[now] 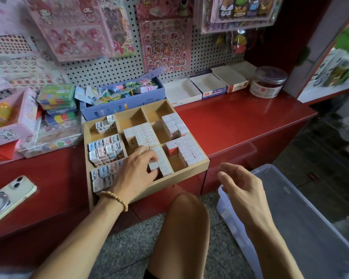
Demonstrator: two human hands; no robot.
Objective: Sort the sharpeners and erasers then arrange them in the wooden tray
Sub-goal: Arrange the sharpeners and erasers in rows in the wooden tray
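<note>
Glossy red counter (pixel 240 119), w/ divided wooden tray (pixel 191 171), white phone (pixel 7 198), clear plastic jar (pixel 267 82), lilac cardboard box (pixel 121 105), 3 open white cartons (pixel 208 85)

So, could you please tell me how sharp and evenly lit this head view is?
Head view: wide-angle bending curves the red counter; the wooden tray and left hand are sharp, the edges smear, and glare streaks the counter near the jar.

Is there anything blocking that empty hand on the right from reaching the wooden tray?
Nothing visible does. The right hand hovers open beyond the wooden tray, over a clear plastic bin. Only open air lies between; the left hand works the middle front compartment.
</note>
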